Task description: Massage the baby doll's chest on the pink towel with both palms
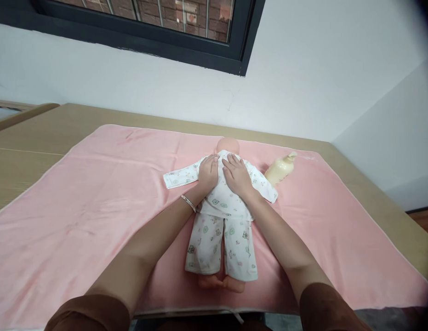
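A baby doll [228, 146] in white printed pyjamas [223, 230] lies lengthwise on a pink blanket [96, 193], head away from me. My left hand [208, 172] lies flat on the doll's left shoulder, fingers stretched out. My right hand [237, 174] lies flat on the right shoulder, fingers also extended. Both palms rest on the shirt. A thin bracelet [188, 202] circles my left wrist. The doll's bare feet [222, 282] stick out of the trouser legs near me.
A cream pump bottle [280, 169] lies on its side on the blanket just right of the doll's sleeve. The blanket covers a wooden table [24, 151] against a white wall [303, 82]. A dark-framed window [165, 27] is above.
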A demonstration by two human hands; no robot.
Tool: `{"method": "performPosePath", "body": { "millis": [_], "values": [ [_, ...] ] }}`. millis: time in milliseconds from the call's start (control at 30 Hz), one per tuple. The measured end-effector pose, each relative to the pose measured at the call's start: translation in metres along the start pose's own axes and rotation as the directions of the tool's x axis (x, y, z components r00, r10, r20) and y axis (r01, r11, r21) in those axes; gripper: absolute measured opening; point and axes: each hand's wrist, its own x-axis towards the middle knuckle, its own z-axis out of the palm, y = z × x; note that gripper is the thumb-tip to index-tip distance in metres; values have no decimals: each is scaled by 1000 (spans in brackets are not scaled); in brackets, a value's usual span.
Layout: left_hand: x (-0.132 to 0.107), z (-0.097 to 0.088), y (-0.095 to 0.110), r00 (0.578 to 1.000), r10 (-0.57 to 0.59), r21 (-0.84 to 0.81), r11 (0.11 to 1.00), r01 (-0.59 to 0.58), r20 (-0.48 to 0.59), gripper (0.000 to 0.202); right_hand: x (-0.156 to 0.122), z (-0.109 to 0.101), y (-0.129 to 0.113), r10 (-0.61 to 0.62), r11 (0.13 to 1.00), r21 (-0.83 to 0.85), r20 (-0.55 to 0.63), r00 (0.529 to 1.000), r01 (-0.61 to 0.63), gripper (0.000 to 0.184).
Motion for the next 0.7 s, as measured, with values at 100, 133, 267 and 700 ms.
{"method": "performPosePath", "body": {
  "millis": [100, 133, 267, 700],
  "values": [
    [0, 0, 0, 1000, -1, -1, 1000, 1, 0, 55, 0, 0, 0, 8, 1000, -26, -34, 999, -9, 46],
    [0, 0, 0, 1000, -4, -3, 1000, 4, 1, 55, 0, -1, 0, 9, 999, -31, -41, 999, -10, 46],
    [1, -1, 1, 1000, -24, -2, 1000, 24, 14, 55, 0, 0, 1, 3, 1000, -19, 22, 1000, -3, 46],
    [3, -12, 34, 984, -166, -229, 962, 147, -64, 54, -20, -128, 23, 224, 923, 383, -472, 853, -30, 46]
  ]
}}
